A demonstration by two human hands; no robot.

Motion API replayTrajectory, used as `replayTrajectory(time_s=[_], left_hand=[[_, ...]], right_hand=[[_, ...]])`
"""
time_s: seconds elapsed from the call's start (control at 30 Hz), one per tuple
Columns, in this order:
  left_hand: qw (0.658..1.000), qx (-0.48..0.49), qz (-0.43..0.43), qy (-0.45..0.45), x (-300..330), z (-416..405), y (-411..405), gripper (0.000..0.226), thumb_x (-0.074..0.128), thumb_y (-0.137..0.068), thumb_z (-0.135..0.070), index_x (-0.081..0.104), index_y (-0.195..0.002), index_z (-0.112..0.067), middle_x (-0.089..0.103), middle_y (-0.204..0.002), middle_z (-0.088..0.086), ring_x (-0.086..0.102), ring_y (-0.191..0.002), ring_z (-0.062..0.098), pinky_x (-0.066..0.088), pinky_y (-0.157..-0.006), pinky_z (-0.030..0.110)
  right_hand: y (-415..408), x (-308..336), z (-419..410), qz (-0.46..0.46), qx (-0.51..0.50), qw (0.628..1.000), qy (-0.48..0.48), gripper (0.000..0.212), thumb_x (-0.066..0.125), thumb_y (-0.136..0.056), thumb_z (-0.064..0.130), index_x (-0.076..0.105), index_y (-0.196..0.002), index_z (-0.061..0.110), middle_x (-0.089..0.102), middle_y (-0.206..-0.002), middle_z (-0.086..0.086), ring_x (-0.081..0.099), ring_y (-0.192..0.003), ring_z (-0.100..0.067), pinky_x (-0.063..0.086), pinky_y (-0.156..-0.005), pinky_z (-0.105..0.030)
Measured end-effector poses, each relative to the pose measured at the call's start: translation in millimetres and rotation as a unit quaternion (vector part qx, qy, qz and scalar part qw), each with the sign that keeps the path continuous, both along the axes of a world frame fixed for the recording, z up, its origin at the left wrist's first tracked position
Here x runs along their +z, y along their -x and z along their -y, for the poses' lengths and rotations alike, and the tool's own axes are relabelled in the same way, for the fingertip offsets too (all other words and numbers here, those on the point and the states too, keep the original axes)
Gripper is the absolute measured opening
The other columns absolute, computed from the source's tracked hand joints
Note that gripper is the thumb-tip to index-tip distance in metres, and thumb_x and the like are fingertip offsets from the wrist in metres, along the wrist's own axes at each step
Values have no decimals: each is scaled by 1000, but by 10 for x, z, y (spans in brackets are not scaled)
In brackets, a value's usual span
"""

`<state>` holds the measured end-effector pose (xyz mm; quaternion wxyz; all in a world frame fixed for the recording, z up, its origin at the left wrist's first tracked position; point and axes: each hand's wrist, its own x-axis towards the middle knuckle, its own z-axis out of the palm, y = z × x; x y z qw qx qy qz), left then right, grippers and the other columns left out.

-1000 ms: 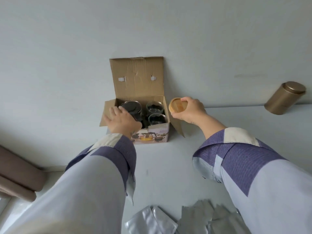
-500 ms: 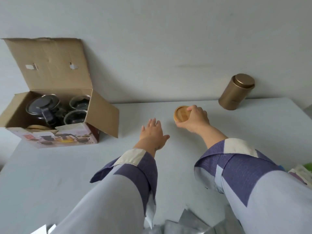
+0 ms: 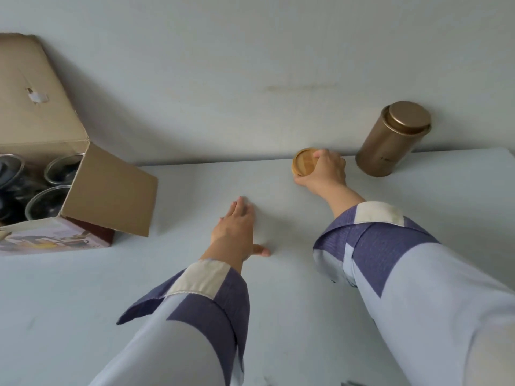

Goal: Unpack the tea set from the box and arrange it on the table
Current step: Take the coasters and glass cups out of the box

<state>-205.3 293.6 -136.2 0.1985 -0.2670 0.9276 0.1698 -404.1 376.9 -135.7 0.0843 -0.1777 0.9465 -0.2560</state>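
The open cardboard box (image 3: pixel 108 190) stands at the left of the white table (image 3: pixel 83 288), its lid flap up against the wall. Inside it I see two glass cups (image 3: pixel 60 169) and part of a dark glass teapot (image 3: pixel 8 174) at the frame's edge. My right hand (image 3: pixel 324 174) grips a round wooden coaster (image 3: pixel 305 162) near the table's far edge, just left of a bronze tin. My left hand (image 3: pixel 237 229) lies flat and open on the table, between the box and the coaster, holding nothing.
A bronze metal tin (image 3: pixel 390 143) with a lid stands against the wall at the back right, close to my right hand. The wall runs along the table's far edge. The table's right edge shows at the far right.
My right hand has carried the wooden coaster from the box to the right, toward the tin. My left hand left the box and now rests flat on the table.
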Motion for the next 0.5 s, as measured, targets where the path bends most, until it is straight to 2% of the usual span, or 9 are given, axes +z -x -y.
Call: replayTrajectory(time_s=[0.33, 0.43, 0.5], left_hand=[[1000, 7, -8, -9, -45, 31, -12, 119, 74, -71, -53, -4, -153, -15, -16, -159, 0, -10, -147, 16, 13, -120, 41], [1000, 8, -7, -11, -46, 24, -18, 119, 74, -71, -53, -4, -153, -16, -16, -159, 0, -10, -147, 16, 12, -120, 40], [1000, 8, -4, -11, -43, 22, -14, 118, 73, -71, -53, -4, -153, -15, -16, -159, 0, -10, -147, 16, 12, -120, 39]], right_hand=[[154, -208, 70, -16, 2, 1000, 22, 66, 78, -67, 36, 48, -123, 16, 37, -133, -11, 36, -125, -33, 36, -103, -36], [151, -163, 35, -11, 19, 1000, -6, 74, 78, -67, 46, 45, -128, 20, 32, -140, -12, 29, -131, -34, 29, -110, -39], [109, -114, -15, -26, 27, 999, -40, 81, 77, -67, 50, 40, -134, 25, 22, -149, -14, 19, -138, -35, 20, -114, -43]])
